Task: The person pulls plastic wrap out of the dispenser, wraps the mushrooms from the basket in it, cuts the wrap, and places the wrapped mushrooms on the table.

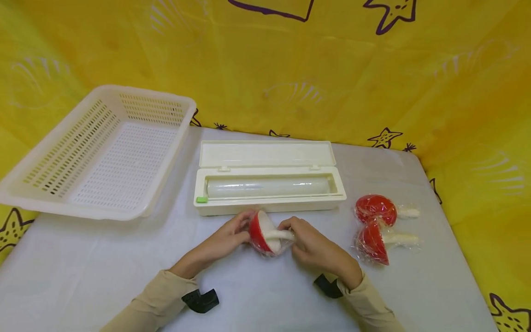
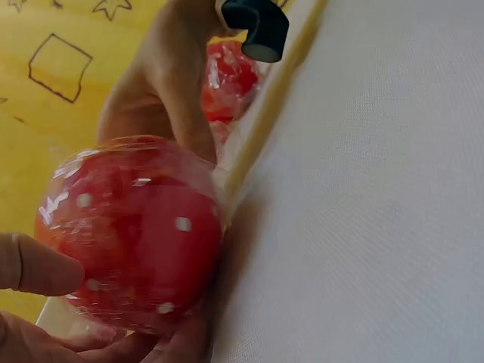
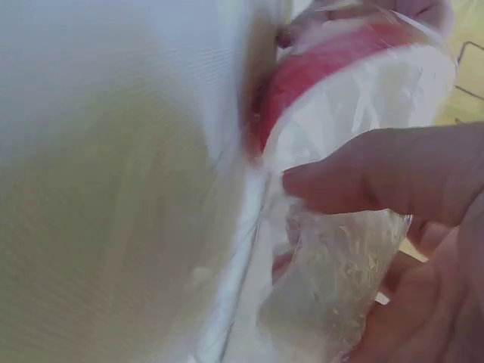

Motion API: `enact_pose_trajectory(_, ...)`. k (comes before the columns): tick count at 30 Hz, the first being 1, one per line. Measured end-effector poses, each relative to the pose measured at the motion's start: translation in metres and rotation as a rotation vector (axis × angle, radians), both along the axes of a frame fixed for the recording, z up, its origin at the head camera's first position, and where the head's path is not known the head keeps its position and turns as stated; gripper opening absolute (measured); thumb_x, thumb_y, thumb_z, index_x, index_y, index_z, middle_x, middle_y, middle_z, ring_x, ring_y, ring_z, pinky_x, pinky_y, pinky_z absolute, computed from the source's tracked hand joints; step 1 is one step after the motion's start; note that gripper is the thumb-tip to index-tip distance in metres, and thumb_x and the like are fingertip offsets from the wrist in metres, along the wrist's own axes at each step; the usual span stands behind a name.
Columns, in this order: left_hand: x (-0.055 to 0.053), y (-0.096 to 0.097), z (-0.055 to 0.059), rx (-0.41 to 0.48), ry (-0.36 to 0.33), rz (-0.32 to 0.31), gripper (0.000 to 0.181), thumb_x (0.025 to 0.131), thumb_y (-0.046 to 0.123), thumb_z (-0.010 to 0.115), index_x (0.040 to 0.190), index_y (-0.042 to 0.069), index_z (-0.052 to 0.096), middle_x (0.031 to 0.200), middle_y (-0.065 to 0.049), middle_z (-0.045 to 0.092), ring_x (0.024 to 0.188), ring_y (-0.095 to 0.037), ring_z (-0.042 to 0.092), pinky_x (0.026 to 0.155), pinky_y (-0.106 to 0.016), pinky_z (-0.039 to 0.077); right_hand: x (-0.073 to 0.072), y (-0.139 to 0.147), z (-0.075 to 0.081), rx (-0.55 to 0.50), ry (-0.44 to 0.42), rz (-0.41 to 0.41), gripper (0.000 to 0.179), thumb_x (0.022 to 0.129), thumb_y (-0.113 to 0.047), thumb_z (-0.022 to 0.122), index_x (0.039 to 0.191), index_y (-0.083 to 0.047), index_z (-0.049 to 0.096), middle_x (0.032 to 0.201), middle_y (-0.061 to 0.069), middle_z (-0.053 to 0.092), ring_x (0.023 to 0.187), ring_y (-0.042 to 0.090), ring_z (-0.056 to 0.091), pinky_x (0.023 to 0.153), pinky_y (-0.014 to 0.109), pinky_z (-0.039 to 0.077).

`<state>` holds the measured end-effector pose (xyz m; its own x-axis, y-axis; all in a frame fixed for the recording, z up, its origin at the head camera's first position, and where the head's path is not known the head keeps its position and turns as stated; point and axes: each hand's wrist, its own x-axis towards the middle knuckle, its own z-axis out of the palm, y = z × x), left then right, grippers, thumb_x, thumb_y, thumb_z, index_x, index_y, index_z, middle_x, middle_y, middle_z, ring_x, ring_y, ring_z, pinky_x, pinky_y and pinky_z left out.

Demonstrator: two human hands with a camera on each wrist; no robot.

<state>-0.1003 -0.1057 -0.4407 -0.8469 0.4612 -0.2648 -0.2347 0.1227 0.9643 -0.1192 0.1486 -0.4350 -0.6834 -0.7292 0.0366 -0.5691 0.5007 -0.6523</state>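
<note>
Between both hands, over the table in front of the film box, is a mushroom (image 1: 258, 233) with a red, white-dotted cap and a white stem, covered in clear plastic film. My left hand (image 1: 227, 237) holds the cap from its rounded side, thumb and fingers spread round it in the left wrist view. Around the stem, my right hand (image 1: 313, 244) grips with thumb and fingers over the crinkled film (image 3: 340, 257). The stem points right, and the cap's pale underside (image 3: 363, 106) faces the right hand. Part of the right fingers is hidden behind the stem.
Just beyond the hands stands a cream film box (image 1: 269, 207), lid raised, with a roll of cling film (image 1: 267, 186) and a green slider (image 1: 202, 199). A white perforated basket (image 1: 166, 180) sits at left. Two wrapped red mushrooms, one (image 1: 375, 210) behind another (image 1: 373, 242), lie at right.
</note>
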Motion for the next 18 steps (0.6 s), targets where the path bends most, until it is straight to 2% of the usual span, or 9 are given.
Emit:
enact_pose_trajectory(4, -0.001, 0.001, 0.002, -0.061, 0.029, 0.039, 0.052, 0.097, 0.005, 0.041, 0.148, -0.002, 0.038, 0.148, -0.021, 0.045, 0.125, -0.026, 0.049, 0.096, -0.029, 0.046, -0.002, -0.001, -0.001, 0.013, 0.056, -0.035, 0.042, 0.075, 0.016, 0.057, 0.115, 0.001, 0.056, 0.113, 0.011, 0.065, 0.104, 0.022, 0.062, 0.092, 0.039, 0.053)
enact_pose_trajectory(8, -0.001, 0.001, 0.004, -0.105, 0.023, 0.07, 0.047, 0.105, 0.018, 0.039, 0.148, -0.001, 0.042, 0.147, -0.019, 0.048, 0.117, -0.022, 0.053, 0.094, -0.031, 0.048, -0.003, -0.001, -0.001, 0.018, 0.025, -0.06, 0.041, 0.076, 0.015, 0.06, 0.114, 0.001, 0.057, 0.112, 0.011, 0.067, 0.102, 0.021, 0.063, 0.089, 0.036, 0.055)
enact_pose_trajectory(10, 0.0, 0.0, 0.004, -0.127, 0.028, 0.053, 0.047, 0.107, 0.025, 0.038, 0.148, 0.003, 0.043, 0.146, -0.017, 0.05, 0.117, -0.022, 0.054, 0.093, -0.033, 0.047, -0.003, 0.0, -0.001, 0.0, 0.029, -0.048, 0.041, 0.075, 0.015, 0.06, 0.112, -0.001, 0.059, 0.11, 0.01, 0.067, 0.099, 0.019, 0.063, 0.087, 0.034, 0.055)
enact_pose_trajectory(14, 0.001, -0.001, 0.005, -0.184, 0.095, -0.022, 0.048, 0.109, 0.034, 0.035, 0.151, 0.012, 0.041, 0.148, -0.01, 0.05, 0.126, -0.023, 0.051, 0.097, -0.035, 0.043, -0.006, 0.004, -0.001, -0.029, 0.053, -0.023, 0.041, 0.073, 0.017, 0.063, 0.108, -0.006, 0.06, 0.106, 0.006, 0.064, 0.096, 0.017, 0.06, 0.084, 0.031, 0.054)
enact_pose_trajectory(16, 0.001, -0.003, 0.004, -0.198, 0.122, -0.056, 0.049, 0.108, 0.036, 0.036, 0.152, 0.013, 0.039, 0.146, -0.01, 0.051, 0.123, -0.022, 0.053, 0.096, -0.036, 0.045, -0.007, 0.007, 0.0, -0.018, 0.029, -0.03, 0.042, 0.073, 0.016, 0.064, 0.109, -0.005, 0.06, 0.107, 0.007, 0.063, 0.096, 0.017, 0.06, 0.085, 0.032, 0.054)
enact_pose_trajectory(18, 0.0, -0.004, 0.004, -0.203, 0.138, -0.079, 0.051, 0.108, 0.037, 0.037, 0.152, 0.011, 0.038, 0.142, -0.011, 0.054, 0.114, -0.022, 0.058, 0.09, -0.036, 0.049, -0.008, 0.01, 0.002, 0.013, -0.02, -0.049, 0.04, 0.076, 0.012, 0.067, 0.111, -0.004, 0.059, 0.108, 0.007, 0.063, 0.097, 0.017, 0.059, 0.087, 0.033, 0.055)
